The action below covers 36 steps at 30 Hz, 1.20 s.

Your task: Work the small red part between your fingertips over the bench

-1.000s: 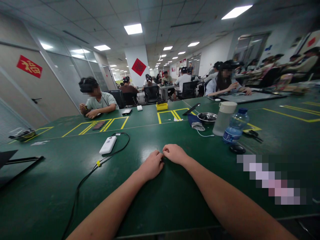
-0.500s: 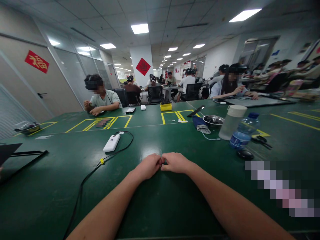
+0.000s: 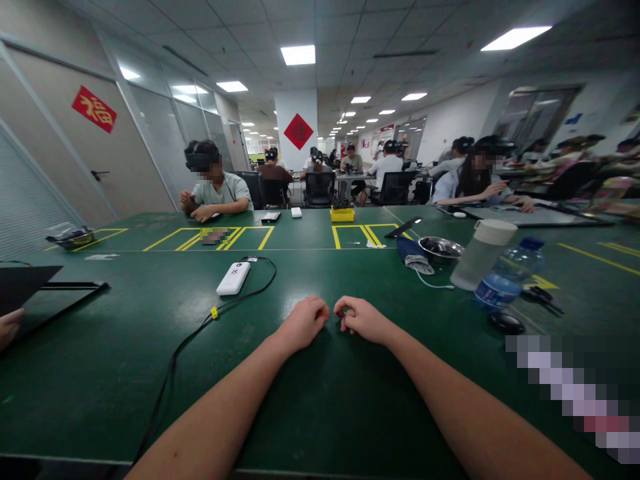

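My left hand [image 3: 304, 323] rests above the green table [image 3: 280, 407] with its fingers curled inward. What it holds, if anything, is hidden behind the fingers. Just across a narrow gap, my right hand [image 3: 365, 320] has its fingers bent and pinched together. A small dark reddish thing [image 3: 343, 312] shows between its thumb and fingers, too small to name. Left of the hands lies a white power bank [image 3: 233, 279] marked 15, joined to a black cable [image 3: 193, 337] with a yellow tag.
At the right stand a frosted bottle [image 3: 483, 257], a blue-capped water bottle [image 3: 507, 277], a black mouse [image 3: 507, 323] and a metal bowl [image 3: 440, 249]. A yellow box [image 3: 343, 215] sits farther back. People work across the table; another person's hand [image 3: 10, 328] holds a dark panel [image 3: 25, 287] at left.
My hands, whose fingertips were touching, have drawn slightly apart. A small reddish thing now shows in my right fingers. The view has shifted a little to the left.
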### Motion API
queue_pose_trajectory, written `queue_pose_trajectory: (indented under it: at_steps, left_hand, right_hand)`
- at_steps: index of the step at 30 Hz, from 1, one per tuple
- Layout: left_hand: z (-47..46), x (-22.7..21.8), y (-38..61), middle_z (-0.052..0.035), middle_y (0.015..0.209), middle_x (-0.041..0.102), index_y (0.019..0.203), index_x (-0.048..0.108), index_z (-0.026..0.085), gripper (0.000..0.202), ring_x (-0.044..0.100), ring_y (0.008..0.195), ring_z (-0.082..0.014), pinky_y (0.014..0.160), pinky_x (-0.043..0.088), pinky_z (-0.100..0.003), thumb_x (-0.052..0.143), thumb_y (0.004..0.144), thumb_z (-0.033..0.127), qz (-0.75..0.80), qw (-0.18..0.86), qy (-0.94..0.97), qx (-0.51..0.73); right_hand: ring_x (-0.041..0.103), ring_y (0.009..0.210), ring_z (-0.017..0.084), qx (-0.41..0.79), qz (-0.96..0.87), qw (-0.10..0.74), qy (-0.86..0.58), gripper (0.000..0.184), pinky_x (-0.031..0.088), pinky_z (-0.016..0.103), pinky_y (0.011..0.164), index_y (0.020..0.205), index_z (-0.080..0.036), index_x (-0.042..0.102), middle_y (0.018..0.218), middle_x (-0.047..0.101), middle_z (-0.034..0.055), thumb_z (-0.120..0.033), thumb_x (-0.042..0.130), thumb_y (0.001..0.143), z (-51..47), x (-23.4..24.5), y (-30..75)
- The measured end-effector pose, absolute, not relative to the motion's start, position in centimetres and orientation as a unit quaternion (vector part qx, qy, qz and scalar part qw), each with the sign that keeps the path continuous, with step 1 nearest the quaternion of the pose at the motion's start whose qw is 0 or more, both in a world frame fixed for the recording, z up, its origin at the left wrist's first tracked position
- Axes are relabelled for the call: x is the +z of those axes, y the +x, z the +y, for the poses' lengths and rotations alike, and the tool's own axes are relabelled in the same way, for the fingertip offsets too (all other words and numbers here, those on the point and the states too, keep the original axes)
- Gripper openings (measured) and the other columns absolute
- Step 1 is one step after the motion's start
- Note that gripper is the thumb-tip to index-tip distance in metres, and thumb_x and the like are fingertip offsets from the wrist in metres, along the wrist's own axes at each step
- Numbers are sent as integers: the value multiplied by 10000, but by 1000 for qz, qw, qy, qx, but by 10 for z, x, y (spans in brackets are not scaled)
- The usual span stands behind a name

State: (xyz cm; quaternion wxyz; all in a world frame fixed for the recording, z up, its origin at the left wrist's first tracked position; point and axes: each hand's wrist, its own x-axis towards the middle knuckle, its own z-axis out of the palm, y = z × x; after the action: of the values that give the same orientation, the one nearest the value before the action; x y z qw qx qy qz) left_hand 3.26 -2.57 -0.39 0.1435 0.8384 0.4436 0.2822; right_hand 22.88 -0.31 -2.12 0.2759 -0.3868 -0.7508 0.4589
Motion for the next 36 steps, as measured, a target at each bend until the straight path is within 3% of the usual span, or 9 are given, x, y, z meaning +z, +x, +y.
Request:
queue_pose_trajectory:
  at_steps: [4, 6, 12, 17, 25, 31, 36]
  left_hand:
    - [-23, -2, 29, -18, 760, 584, 752, 586, 177, 114, 529, 700, -140, 641, 383, -230, 499, 756, 103, 466, 141, 818, 305]
    - [-22, -1, 28, -18, 761, 604, 765, 600, 177, 122, 536, 695, -139, 636, 383, -229, 505, 750, 102, 473, 146, 811, 313]
    - [-21, -3, 28, -15, 732, 640, 793, 639, 171, 156, 564, 665, -130, 618, 397, -224, 501, 745, 117, 477, 227, 782, 331]
    - [-19, -11, 32, -10, 679, 636, 871, 629, 145, 193, 579, 603, -120, 565, 416, -211, 503, 726, 119, 458, 378, 720, 358]
    - [-16, -16, 35, -19, 726, 640, 870, 615, 126, 182, 573, 628, -111, 562, 408, -199, 557, 697, 124, 451, 420, 671, 412]
    - [-19, -12, 36, -20, 740, 650, 859, 637, 127, 189, 574, 638, -102, 582, 423, -198, 538, 704, 81, 458, 446, 650, 411]
    - [-20, -15, 39, -50, 813, 674, 942, 615, 120, 219, 596, 651, -111, 629, 460, -226, 550, 733, 109, 423, 500, 623, 427]
  right_hand:
    - [635, 723, 150, 540, -685, 320, -369, 198, 487, 263, 654, 868, -137, 583, 747, 638, 36, -110, 493, 694, -6, -18, 224]
    - [630, 711, 148, 544, -681, 313, -377, 168, 486, 276, 676, 866, -131, 606, 753, 648, 42, -171, 544, 715, -9, -15, 222]
    - [611, 669, 136, 558, -668, 334, -362, 272, 489, 283, 658, 933, -130, 614, 782, 642, 41, -279, 644, 707, -11, -12, 221]
    - [624, 640, 133, 580, -637, 354, -363, 379, 493, 274, 590, 1070, -166, 526, 863, 614, 38, -254, 639, 720, -13, -11, 221]
    - [570, 641, 96, 563, -642, 387, -347, 209, 409, 219, 568, 898, -150, 554, 916, 653, 49, -136, 582, 691, -15, -6, 218]
    - [524, 633, 100, 536, -651, 393, -366, 209, 391, 225, 564, 866, -138, 605, 834, 643, 37, -143, 575, 660, -10, -9, 221]
    - [557, 618, 98, 582, -622, 397, -341, 336, 431, 244, 600, 1022, -162, 547, 836, 631, 23, -138, 560, 687, -8, -14, 222]
